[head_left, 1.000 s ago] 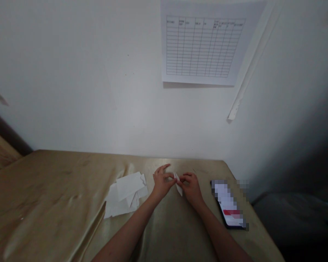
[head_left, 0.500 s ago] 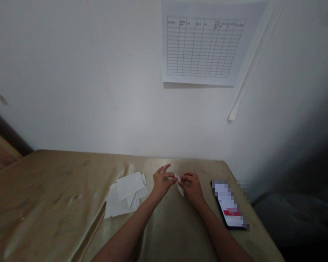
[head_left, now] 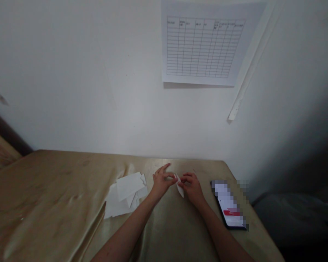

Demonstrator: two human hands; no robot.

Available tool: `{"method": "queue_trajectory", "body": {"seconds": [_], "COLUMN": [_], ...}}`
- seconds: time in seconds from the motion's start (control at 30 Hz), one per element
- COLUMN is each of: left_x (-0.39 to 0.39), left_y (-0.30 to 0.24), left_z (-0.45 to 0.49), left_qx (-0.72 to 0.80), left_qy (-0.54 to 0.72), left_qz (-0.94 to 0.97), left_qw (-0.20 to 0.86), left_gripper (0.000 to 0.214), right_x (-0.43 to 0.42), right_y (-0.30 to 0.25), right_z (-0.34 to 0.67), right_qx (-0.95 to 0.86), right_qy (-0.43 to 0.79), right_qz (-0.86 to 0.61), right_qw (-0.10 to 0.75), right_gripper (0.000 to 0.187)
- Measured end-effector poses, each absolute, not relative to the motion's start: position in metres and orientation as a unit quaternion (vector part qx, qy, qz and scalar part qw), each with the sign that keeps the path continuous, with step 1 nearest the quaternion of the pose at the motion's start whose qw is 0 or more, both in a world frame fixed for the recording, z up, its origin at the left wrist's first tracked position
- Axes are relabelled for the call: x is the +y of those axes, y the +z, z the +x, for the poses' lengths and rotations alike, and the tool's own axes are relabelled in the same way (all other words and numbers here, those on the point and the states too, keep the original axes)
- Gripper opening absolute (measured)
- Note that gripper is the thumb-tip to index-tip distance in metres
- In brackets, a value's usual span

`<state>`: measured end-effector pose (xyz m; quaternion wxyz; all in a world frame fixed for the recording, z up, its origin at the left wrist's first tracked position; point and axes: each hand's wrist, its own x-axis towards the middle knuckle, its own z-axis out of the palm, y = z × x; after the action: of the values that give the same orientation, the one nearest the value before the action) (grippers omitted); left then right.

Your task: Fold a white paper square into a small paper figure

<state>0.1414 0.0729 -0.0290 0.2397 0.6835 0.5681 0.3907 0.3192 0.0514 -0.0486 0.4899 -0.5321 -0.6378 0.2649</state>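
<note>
Between my two hands is a small folded piece of white paper (head_left: 180,190), slanted with its lower tip pointing toward me. My left hand (head_left: 162,180) pinches its upper left edge with thumb and index finger, the other fingers stretched away. From the right, my right hand (head_left: 191,185) pinches the same paper with thumb and fingertips. The fingers partly hide the folds. To the left of my left hand lies a loose pile of white paper sheets (head_left: 129,187), some with torn edges.
A smartphone (head_left: 229,205) with a lit screen lies right of my right arm. A shiny gold-brown cloth (head_left: 57,189) with creases covers the table. Behind it rises a white wall with a printed table sheet (head_left: 202,47). A dark rounded object (head_left: 295,214) stands beyond the right edge.
Both hands stay almost in place, still pinching the paper. The folded paper has turned slightly, showing a bit more of its face.
</note>
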Motion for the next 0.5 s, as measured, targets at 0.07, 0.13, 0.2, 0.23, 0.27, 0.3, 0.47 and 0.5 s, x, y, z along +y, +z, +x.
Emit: {"method": "queue_trajectory", "body": {"seconds": [0.07, 0.13, 0.2, 0.23, 0.27, 0.3, 0.47, 0.5], "left_x": [0.073, 0.073, 0.073, 0.072, 0.072, 0.071, 0.065, 0.064], "left_y": [-0.028, -0.027, -0.025, -0.024, -0.023, -0.021, -0.014, -0.013], "left_z": [0.141, 0.141, 0.14, 0.14, 0.14, 0.139, 0.141, 0.142], "left_qx": [0.57, 0.574, 0.578, 0.578, 0.577, 0.576, 0.584, 0.59], "left_qy": [0.379, 0.365, 0.349, 0.339, 0.33, 0.322, 0.309, 0.309], "left_qz": [0.686, 0.688, 0.693, 0.696, 0.701, 0.705, 0.71, 0.708], "left_qw": [0.246, 0.251, 0.255, 0.258, 0.26, 0.262, 0.245, 0.237], "left_gripper": [0.004, 0.003, 0.002, 0.003, 0.005, 0.006, 0.006, 0.009], "right_x": [0.051, 0.05, 0.049, 0.048, 0.048, 0.047, 0.043, 0.042], "right_y": [-0.048, -0.047, -0.045, -0.045, -0.044, -0.043, -0.04, -0.04], "right_z": [0.319, 0.319, 0.318, 0.317, 0.316, 0.316, 0.308, 0.307], "right_qx": [-0.641, -0.643, -0.651, -0.657, -0.665, -0.672, -0.694, -0.696], "right_qy": [0.266, 0.259, 0.242, 0.232, 0.223, 0.215, 0.199, 0.201], "right_qz": [-0.53, -0.533, -0.538, -0.54, -0.54, -0.54, -0.54, -0.542], "right_qw": [0.487, 0.484, 0.477, 0.472, 0.465, 0.459, 0.432, 0.426], "right_gripper": [0.008, 0.007, 0.005, 0.004, 0.004, 0.005, 0.004, 0.004]}}
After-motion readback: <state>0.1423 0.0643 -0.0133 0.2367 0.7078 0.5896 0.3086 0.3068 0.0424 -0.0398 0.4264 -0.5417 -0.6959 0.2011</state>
